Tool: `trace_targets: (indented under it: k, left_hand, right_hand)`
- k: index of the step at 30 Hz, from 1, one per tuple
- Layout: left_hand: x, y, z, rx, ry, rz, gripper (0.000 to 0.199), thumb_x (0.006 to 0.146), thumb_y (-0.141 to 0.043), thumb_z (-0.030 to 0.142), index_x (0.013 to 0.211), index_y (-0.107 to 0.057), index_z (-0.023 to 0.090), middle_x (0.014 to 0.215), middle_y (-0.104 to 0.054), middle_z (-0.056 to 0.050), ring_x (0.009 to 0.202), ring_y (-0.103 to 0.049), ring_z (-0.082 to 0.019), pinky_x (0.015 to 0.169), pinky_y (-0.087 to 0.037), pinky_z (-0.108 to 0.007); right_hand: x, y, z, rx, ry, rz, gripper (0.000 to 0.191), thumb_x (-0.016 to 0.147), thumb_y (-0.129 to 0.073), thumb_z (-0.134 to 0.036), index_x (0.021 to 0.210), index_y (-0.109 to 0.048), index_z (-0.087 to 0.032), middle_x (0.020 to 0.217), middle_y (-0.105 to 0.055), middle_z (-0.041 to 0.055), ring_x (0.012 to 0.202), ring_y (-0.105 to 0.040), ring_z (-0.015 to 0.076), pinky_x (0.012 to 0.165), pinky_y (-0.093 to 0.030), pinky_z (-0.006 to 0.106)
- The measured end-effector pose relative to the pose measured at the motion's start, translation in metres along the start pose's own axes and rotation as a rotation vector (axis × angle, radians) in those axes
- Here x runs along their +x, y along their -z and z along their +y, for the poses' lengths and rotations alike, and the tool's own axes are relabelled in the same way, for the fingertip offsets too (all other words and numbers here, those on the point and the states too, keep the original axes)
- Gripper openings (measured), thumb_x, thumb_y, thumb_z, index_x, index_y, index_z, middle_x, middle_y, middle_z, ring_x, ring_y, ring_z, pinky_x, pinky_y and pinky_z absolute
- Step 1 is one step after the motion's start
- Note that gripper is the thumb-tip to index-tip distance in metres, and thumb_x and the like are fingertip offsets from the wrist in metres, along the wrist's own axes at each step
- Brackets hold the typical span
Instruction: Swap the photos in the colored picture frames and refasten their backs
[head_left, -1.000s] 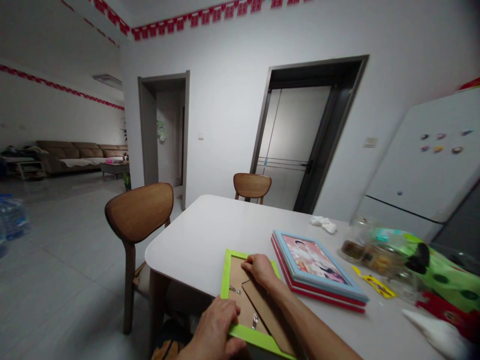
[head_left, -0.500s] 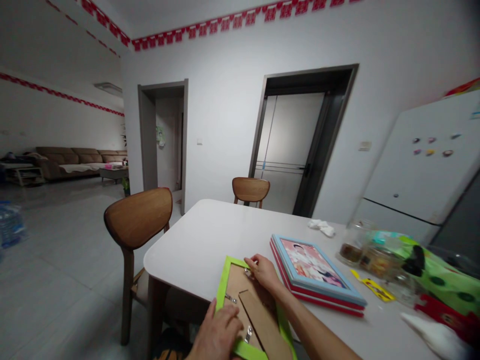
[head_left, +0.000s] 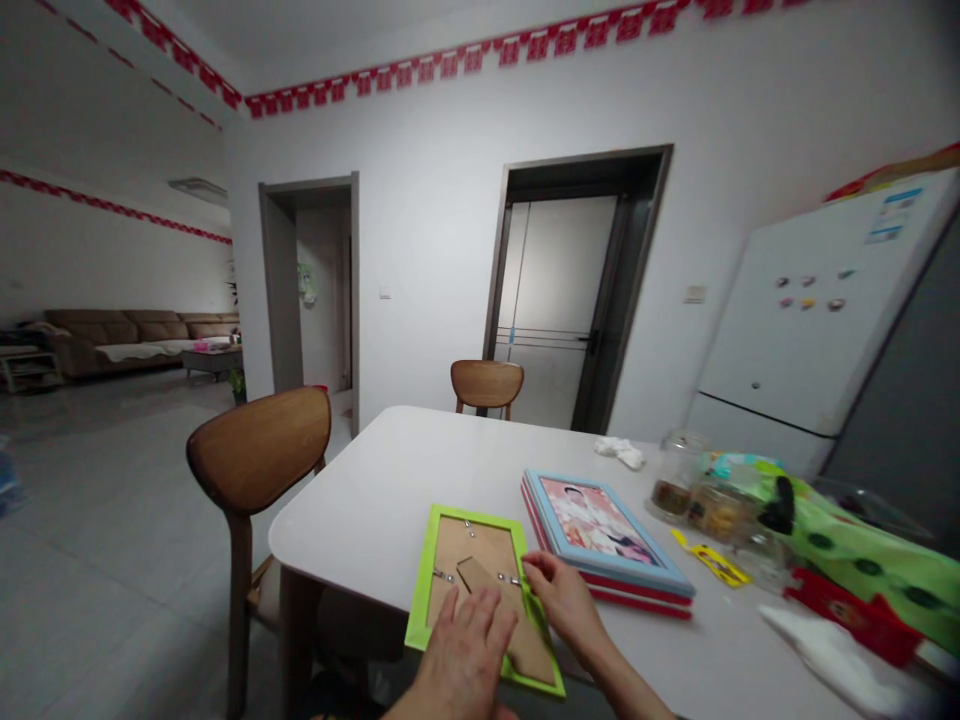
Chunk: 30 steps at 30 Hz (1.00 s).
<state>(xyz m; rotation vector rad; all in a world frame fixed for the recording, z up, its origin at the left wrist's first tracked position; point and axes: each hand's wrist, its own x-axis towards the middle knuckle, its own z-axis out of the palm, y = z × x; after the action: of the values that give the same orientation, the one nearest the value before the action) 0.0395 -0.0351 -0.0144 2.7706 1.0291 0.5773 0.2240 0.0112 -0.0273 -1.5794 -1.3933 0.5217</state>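
Lime-green rectangular picture frame [head_left: 420, 585] lying face down near the front edge of the white rounded-corner tabletop [head_left: 390, 480], brown cardboard backing [head_left: 480, 545] upward, likely to keep the back within reach. Left hand [head_left: 465, 645] spread flat across the backing and a tapered cardboard easel strut [head_left: 525, 625], fingers apart, palm down, no clamp: pressing, seemingly to keep the backing seated and the frame from sliding. Right hand [head_left: 562, 600] at the frame's right side, fingers loosely curled just beside a small metal turn clip [head_left: 514, 580]; thumb hidden, so whether pinching the clip or merely resting there: cannot tell. Just right of the frame, a pale-blue frame with portrait photo [head_left: 600, 525] stacked on a red frame [head_left: 637, 597], apparently set aside.
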Motion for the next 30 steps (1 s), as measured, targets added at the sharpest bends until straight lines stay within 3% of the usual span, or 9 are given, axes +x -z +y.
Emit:
trace_targets:
  k: [3, 7, 10, 13, 15, 17, 22, 26, 30]
  left_hand:
    - [0.004, -0.023, -0.009, 0.077, -0.014, -0.103, 0.063, 0.071, -0.058, 0.03, 0.126, -0.03, 0.018, 0.133, -0.031, -0.014, 0.121, -0.027, -0.029, 0.095, -0.028, -0.048]
    - [0.004, -0.034, -0.021, 0.099, -0.047, -0.035, 0.049, 0.077, -0.04, 0.01, 0.125, -0.034, 0.016, 0.13, -0.035, -0.012, 0.12, -0.029, -0.025, 0.093, -0.034, -0.042]
    - [0.011, -0.001, -0.02, -0.129, 0.009, 0.241, 0.049, 0.073, -0.04, 0.007, 0.121, -0.04, 0.016, 0.126, -0.042, -0.012, 0.116, -0.037, -0.023, 0.094, -0.034, -0.039]
    - [0.028, 0.041, -0.009, -0.64, 0.248, 0.657, 0.038, 0.079, -0.042, 0.018, 0.117, -0.044, 0.018, 0.119, -0.051, -0.008, 0.11, -0.045, -0.021, 0.094, -0.035, -0.035]
    - [0.04, 0.058, -0.001, -1.08, 0.374, 0.779, 0.032, 0.081, -0.043, 0.028, 0.111, -0.047, 0.017, 0.105, -0.06, -0.008, 0.097, -0.055, -0.022, 0.085, -0.043, -0.035]
    - [0.051, 0.064, 0.006, -1.419, 0.421, 0.852, 0.032, 0.079, -0.046, 0.032, 0.107, -0.047, 0.016, 0.094, -0.064, -0.007, 0.088, -0.06, -0.021, 0.078, -0.047, -0.034]
    - [0.078, 0.05, 0.011, -1.653, 0.436, 0.837, 0.041, 0.069, -0.059, 0.016, 0.107, -0.045, 0.015, 0.092, -0.063, -0.006, 0.084, -0.06, -0.017, 0.077, -0.047, -0.028]
    - [0.118, 0.017, 0.02, -1.51, 0.452, 0.591, 0.041, 0.075, -0.051, 0.012, 0.114, -0.038, 0.01, 0.093, -0.063, -0.011, 0.082, -0.061, -0.017, 0.076, -0.047, -0.028]
    - [0.153, -0.024, 0.034, -1.305, 0.442, 0.472, 0.035, 0.075, -0.049, 0.011, 0.11, -0.045, 0.01, 0.097, -0.063, -0.011, 0.091, -0.058, -0.019, 0.08, -0.045, -0.028]
  right_hand:
    - [-0.007, -0.001, -0.003, 0.058, -0.017, -0.014, 0.022, 0.063, -0.048, -0.035, 0.068, -0.061, -0.017, 0.069, -0.065, 0.0046, 0.066, -0.058, 0.018, 0.063, -0.043, 0.027]
    - [-0.013, 0.006, -0.005, 0.281, -0.182, 0.017, 0.027, 0.061, -0.052, -0.036, 0.079, -0.059, -0.016, 0.07, -0.063, 0.0041, 0.06, -0.057, 0.0156, 0.049, -0.042, 0.024]
    - [-0.022, 0.001, -0.011, 0.504, -0.353, 0.057, 0.035, 0.062, -0.053, -0.041, 0.088, -0.054, -0.017, 0.077, -0.062, 0.005, 0.058, -0.056, 0.0128, 0.045, -0.042, 0.022]
    - [-0.037, -0.025, -0.029, 0.678, -0.479, -0.13, 0.039, 0.063, -0.053, -0.05, 0.089, -0.052, -0.02, 0.078, -0.063, 0.0053, 0.06, -0.059, 0.0139, 0.05, -0.045, 0.025]
    - [-0.046, -0.042, -0.046, 0.781, -0.462, -0.242, 0.039, 0.065, -0.048, -0.055, 0.088, -0.052, -0.024, 0.077, -0.066, 0.0034, 0.067, -0.061, 0.018, 0.053, -0.047, 0.03]
    - [-0.046, -0.044, -0.063, 0.87, -0.379, -0.178, 0.039, 0.066, -0.043, -0.057, 0.088, -0.053, -0.026, 0.083, -0.067, 0.002, 0.076, -0.062, 0.0219, 0.054, -0.048, 0.033]
    - [-0.005, 0.039, -0.071, 0.771, -0.231, 0.053, 0.042, 0.067, -0.05, -0.044, 0.101, -0.054, -0.02, 0.082, -0.067, 0.0056, 0.074, -0.062, 0.0212, 0.061, -0.05, 0.031]
    - [0.044, 0.118, -0.031, 0.523, -0.235, 0.088, 0.043, 0.068, -0.051, -0.041, 0.104, -0.056, -0.016, 0.075, -0.068, 0.0064, 0.059, -0.062, 0.0187, 0.059, -0.05, 0.033]
    - [0.075, 0.154, 0.022, 0.316, -0.277, 0.082, 0.039, 0.064, -0.058, -0.031, 0.099, -0.059, -0.013, 0.073, -0.068, 0.0075, 0.061, -0.061, 0.0182, 0.057, -0.049, 0.031]
